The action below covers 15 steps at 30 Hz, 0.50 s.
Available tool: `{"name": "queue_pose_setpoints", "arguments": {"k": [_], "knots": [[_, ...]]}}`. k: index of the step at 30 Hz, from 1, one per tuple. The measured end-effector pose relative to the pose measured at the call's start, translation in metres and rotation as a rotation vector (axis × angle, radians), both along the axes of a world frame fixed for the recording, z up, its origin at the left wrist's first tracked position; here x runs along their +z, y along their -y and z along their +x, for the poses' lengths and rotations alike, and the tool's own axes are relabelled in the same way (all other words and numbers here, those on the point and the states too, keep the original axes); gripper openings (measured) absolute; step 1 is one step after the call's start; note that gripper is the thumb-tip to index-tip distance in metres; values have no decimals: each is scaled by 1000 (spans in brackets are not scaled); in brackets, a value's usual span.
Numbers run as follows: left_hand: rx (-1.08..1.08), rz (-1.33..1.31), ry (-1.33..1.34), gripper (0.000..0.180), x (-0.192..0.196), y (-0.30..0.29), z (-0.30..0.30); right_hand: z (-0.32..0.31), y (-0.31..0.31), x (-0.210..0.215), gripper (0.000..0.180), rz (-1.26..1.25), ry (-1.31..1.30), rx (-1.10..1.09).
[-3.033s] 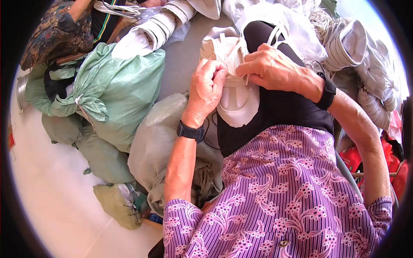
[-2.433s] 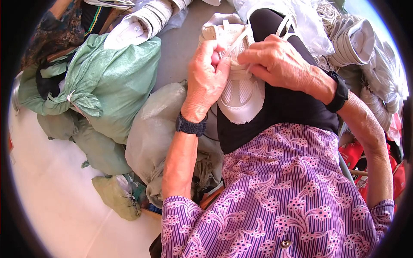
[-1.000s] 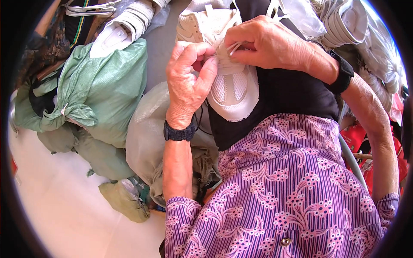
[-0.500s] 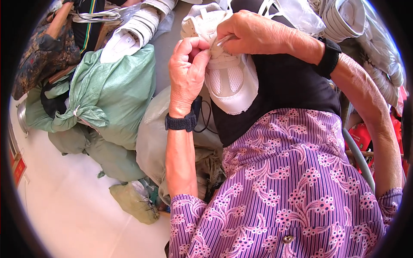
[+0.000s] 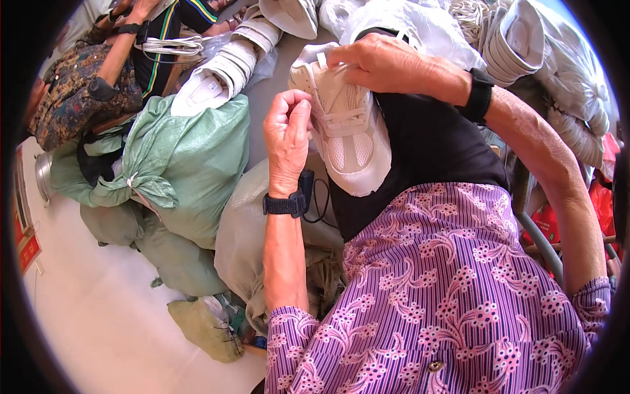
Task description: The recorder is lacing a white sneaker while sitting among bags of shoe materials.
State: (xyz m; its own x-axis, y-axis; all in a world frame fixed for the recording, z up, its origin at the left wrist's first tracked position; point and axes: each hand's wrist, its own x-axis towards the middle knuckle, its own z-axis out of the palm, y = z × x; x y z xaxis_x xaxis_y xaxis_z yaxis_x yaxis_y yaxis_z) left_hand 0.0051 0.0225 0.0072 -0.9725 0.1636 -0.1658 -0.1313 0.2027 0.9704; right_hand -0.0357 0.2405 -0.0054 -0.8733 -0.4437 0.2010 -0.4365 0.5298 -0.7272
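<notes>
A white sneaker (image 5: 357,148) with a mesh toe lies toe toward me on the black cloth (image 5: 426,141) over my lap. Flat lace strips cross the lower part of its front. My right hand (image 5: 377,64) is curled over the upper right side of the shoe, fingertips by the tongue; what those fingers grip is hidden. Just left of the shoe, my left hand (image 5: 289,138) is raised with thumb and forefinger pinched together. Anything between them is too small to make out. Both wrists wear black bands.
Nested white shoes (image 5: 220,82) rest by a tied green sack (image 5: 197,164) at left. More stacked white shoes (image 5: 518,39) and a bundle of laces (image 5: 469,20) lie at upper right. Another person's arm (image 5: 118,56) shows at upper left. A grey tube (image 5: 541,243) stands right of my lap.
My left hand has come away from the lacing, down and left of the shoe. My right hand has shifted slightly up toward the shoe opening, uncovering more of the laces. The view has shifted slightly.
</notes>
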Motion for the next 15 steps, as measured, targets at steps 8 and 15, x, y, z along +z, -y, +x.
{"name": "queue_pose_setpoints", "arguments": {"k": [8, 15], "knots": [[-110, -238, -141, 15, 12, -15, -29, 7, -5, 1, 6, 194, -235, 181], [-520, -327, 8, 18, 27, -45, -61, 15, -20, 37, 7, 122, -29, 145]]}}
